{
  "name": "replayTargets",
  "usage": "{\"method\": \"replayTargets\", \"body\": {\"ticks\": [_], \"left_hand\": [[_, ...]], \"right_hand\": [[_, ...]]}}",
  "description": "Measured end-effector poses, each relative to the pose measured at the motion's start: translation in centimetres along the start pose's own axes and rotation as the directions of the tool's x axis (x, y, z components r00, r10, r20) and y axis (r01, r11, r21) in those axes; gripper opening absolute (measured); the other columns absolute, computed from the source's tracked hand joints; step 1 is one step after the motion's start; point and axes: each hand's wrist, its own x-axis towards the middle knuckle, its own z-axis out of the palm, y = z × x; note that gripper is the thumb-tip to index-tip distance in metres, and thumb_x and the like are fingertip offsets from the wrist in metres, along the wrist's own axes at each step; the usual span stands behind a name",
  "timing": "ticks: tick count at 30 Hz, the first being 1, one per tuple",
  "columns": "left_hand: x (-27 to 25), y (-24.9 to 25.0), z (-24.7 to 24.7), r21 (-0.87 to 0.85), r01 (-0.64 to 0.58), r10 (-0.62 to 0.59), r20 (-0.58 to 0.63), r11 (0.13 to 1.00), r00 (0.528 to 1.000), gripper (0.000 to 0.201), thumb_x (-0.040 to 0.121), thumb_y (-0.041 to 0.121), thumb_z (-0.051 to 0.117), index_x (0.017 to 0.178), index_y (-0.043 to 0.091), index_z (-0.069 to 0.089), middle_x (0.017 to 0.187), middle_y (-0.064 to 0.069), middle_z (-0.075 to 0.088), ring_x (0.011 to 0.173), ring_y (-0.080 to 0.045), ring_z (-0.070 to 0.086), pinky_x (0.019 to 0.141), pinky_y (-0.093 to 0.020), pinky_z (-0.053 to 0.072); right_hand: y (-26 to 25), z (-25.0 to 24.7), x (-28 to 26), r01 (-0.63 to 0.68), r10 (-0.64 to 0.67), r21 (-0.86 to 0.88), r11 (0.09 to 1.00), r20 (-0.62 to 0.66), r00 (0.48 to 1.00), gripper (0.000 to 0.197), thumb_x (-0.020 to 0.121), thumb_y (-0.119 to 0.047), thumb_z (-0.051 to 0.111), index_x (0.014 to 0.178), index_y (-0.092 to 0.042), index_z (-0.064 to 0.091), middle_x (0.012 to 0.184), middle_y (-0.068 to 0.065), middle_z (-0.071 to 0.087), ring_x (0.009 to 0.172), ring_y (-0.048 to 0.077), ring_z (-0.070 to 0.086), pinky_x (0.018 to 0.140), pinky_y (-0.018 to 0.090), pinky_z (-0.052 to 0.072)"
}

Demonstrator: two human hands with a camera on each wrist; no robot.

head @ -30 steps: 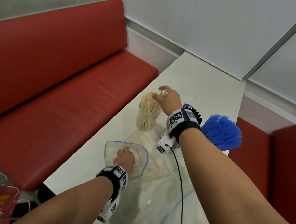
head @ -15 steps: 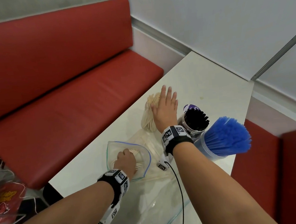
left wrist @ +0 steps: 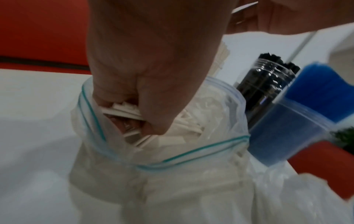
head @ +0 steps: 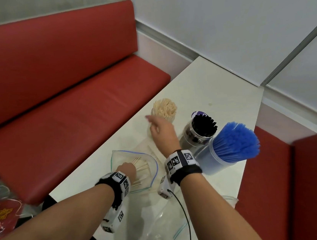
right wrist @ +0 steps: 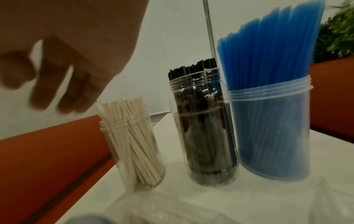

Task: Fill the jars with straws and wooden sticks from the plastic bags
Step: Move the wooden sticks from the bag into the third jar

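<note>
My left hand (head: 126,170) is inside the open zip bag (head: 153,176) on the white table. In the left wrist view its fingers (left wrist: 153,121) curl round a bunch of pale wooden sticks (left wrist: 122,110) in the bag (left wrist: 201,150). My right hand (head: 159,131) hovers between the bag and the clear jar of wooden sticks (head: 165,109), fingers loose and holding nothing. The right wrist view shows this hand (right wrist: 57,84) above and left of the stick jar (right wrist: 134,144). A jar of black straws (head: 199,133) and a jar of blue straws (head: 228,151) stand to the right.
Empty clear plastic bags (head: 164,227) lie near the table's front edge, with a black cable (head: 183,210) across them. Red bench seats (head: 66,119) flank the table on the left and at the right (head: 314,182). Grey wall panels close the far side.
My right hand has left the top of the stick jar and drawn back toward the bag, its flat fingers now relaxed. My left hand has stayed in the bag.
</note>
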Motion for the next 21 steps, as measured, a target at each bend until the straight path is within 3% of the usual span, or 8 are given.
{"method": "replayTargets", "body": {"ticks": [4, 9, 11, 13, 14, 16, 18, 21], "left_hand": [[-0.5, -0.1, -0.2, -0.036, 0.019, -0.019, 0.008, 0.999, 1.0, 0.032, 0.1, 0.017, 0.043, 0.128, 0.008, 0.055, 0.13, -0.009, 0.058, 0.119, -0.024, 0.057, 0.096, -0.031, 0.046], [-1.6, -0.4, -2.5, -0.059, -0.038, 0.039, 0.01, 0.998, 0.999, 0.037, 0.103, 0.019, 0.041, 0.134, 0.004, 0.053, 0.135, -0.014, 0.057, 0.124, -0.028, 0.053, 0.099, -0.031, 0.042], [-2.7, -0.4, -4.6, 0.003, -0.071, 0.071, 0.005, 0.997, 0.997, 0.038, 0.103, 0.019, 0.042, 0.136, 0.004, 0.051, 0.137, -0.014, 0.055, 0.126, -0.029, 0.052, 0.1, -0.033, 0.041], [-4.2, -0.2, -7.5, 0.049, -0.123, 0.122, 0.021, 0.991, 0.992, 0.036, 0.1, 0.02, 0.045, 0.134, 0.009, 0.054, 0.133, -0.012, 0.057, 0.123, -0.028, 0.054, 0.097, -0.034, 0.043], [-5.0, 0.0, -9.2, 0.067, -0.15, 0.149, 0.028, 0.986, 0.989, 0.032, 0.097, 0.019, 0.051, 0.127, 0.01, 0.06, 0.124, -0.01, 0.063, 0.116, -0.027, 0.059, 0.091, -0.034, 0.046], [-6.7, 0.6, -12.5, 0.153, -0.2, 0.2, 0.018, 0.968, 0.98, 0.012, 0.085, 0.018, 0.064, 0.09, 0.009, 0.07, 0.083, -0.004, 0.066, 0.09, -0.026, 0.068, 0.07, -0.032, 0.048], [-8.4, 1.2, -15.7, 0.126, -0.245, 0.254, -0.06, 0.961, 0.965, 0.025, 0.081, 0.026, 0.069, 0.061, 0.013, 0.059, 0.06, 0.001, 0.056, 0.075, -0.022, 0.068, 0.059, -0.027, 0.045], [-9.9, 1.5, -19.3, -0.011, -0.355, 0.332, -0.327, 0.935, 0.885, 0.042, 0.09, 0.055, 0.057, 0.071, 0.018, 0.065, 0.07, 0.002, 0.063, 0.068, -0.015, 0.062, 0.053, -0.028, 0.041]], "right_hand": [[-1.0, 1.9, -3.4, -0.057, 0.059, -0.015, 0.998, 0.317, 0.947, 0.04, 0.094, -0.003, 0.045, 0.124, -0.016, 0.069, 0.11, 0.006, 0.074, 0.103, 0.019, 0.067, 0.094, 0.033, 0.051], [-0.7, 4.5, -6.4, -0.1, 0.225, -0.243, 0.965, 0.567, 0.792, 0.052, 0.095, -0.002, 0.049, 0.146, -0.013, 0.049, 0.138, 0.015, 0.061, 0.127, 0.03, 0.056, 0.109, 0.036, 0.042], [-0.4, 5.1, -7.0, -0.115, 0.25, -0.263, 0.958, 0.567, 0.785, 0.066, 0.091, 0.001, 0.054, 0.154, -0.012, 0.036, 0.14, 0.018, 0.057, 0.131, 0.032, 0.052, 0.109, 0.037, 0.04], [0.0, 5.5, -7.0, -0.162, 0.269, -0.243, 0.956, 0.516, 0.813, 0.066, 0.087, -0.003, 0.066, 0.148, -0.014, 0.042, 0.134, 0.017, 0.061, 0.126, 0.032, 0.054, 0.105, 0.04, 0.043], [0.1, 5.7, -6.8, -0.191, 0.275, -0.216, 0.958, 0.486, 0.83, 0.055, 0.086, -0.009, 0.072, 0.137, -0.015, 0.053, 0.127, 0.013, 0.064, 0.119, 0.029, 0.057, 0.099, 0.039, 0.045], [0.1, 5.6, -6.4, -0.222, 0.28, -0.183, 0.958, 0.422, 0.862, 0.012, 0.087, -0.02, 0.074, 0.095, -0.022, 0.065, 0.1, 0.003, 0.068, 0.091, 0.018, 0.06, 0.079, 0.03, 0.045], [-0.3, 5.3, -5.9, -0.298, 0.312, -0.096, 0.95, 0.369, 0.875, 0.015, 0.091, -0.024, 0.068, 0.076, -0.024, 0.065, 0.078, 0.0, 0.069, 0.07, 0.013, 0.057, 0.066, 0.029, 0.042], [-1.8, 3.9, -5.3, -0.424, 0.376, 0.177, 0.888, 0.249, 0.892, 0.034, 0.095, -0.033, 0.064, 0.064, -0.019, 0.059, 0.049, -0.004, 0.06, 0.044, 0.008, 0.056, 0.05, 0.024, 0.046]]}}
